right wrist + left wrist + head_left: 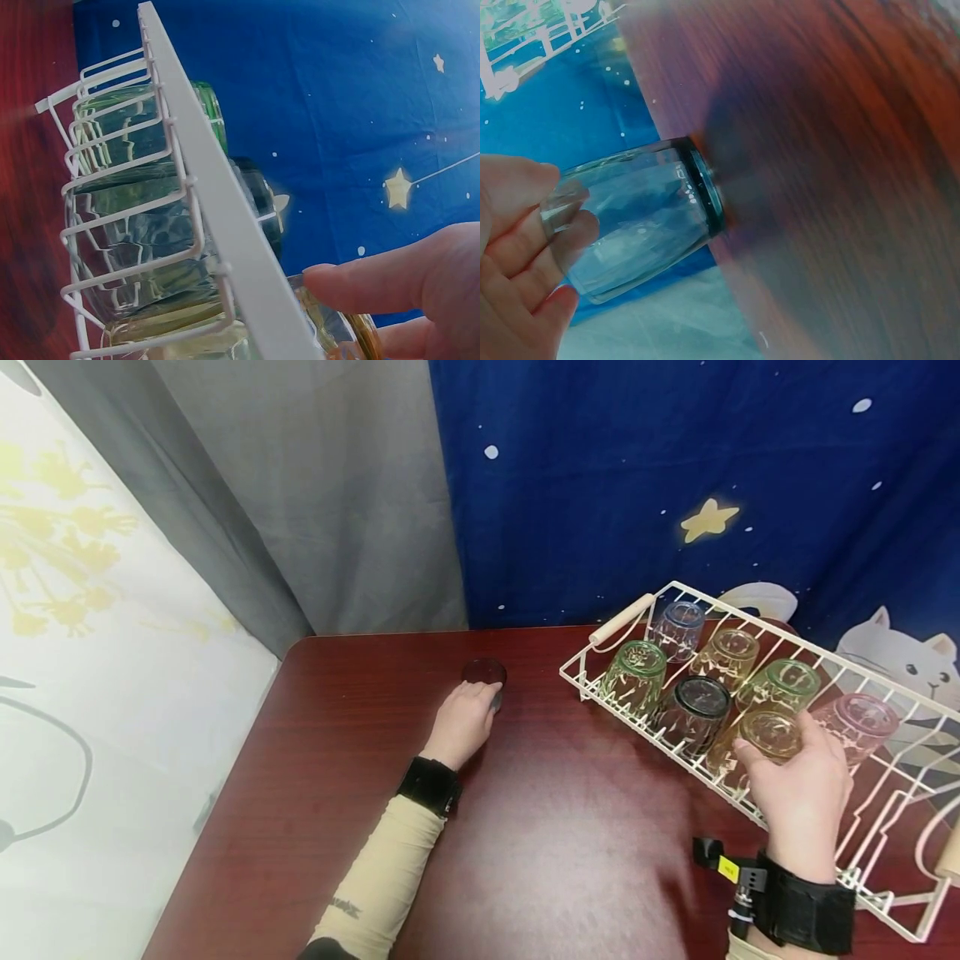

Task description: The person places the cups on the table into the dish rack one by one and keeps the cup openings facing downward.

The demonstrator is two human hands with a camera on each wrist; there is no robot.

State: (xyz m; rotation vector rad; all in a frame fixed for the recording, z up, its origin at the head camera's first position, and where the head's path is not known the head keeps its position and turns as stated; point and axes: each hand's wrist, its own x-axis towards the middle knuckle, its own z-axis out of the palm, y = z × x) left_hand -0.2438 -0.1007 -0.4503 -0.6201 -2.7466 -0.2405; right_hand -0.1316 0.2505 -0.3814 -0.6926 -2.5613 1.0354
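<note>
My left hand (462, 718) holds a clear, dark-tinted drinking glass (641, 217) near its rim, fingers and thumb around it. The glass stands upright, its dark base at the wooden tabletop. Over on the right, my right hand (802, 793) grips an amber glass (771, 733), thumb on one side and fingers on the other. That glass sits upside down in a white wire rack (214, 202). Beside it are a dark glass (693, 714), a light green glass (783, 685) and a pink glass (858, 727), all bottom up.
Farther back in the rack stand a green glass (633, 681), a blue glass (678, 631) and a yellow glass (727, 656). A pale handle (622, 618) spans the rack's left end. Behind the table (345, 760) hang a grey curtain and a blue curtain (562, 510).
</note>
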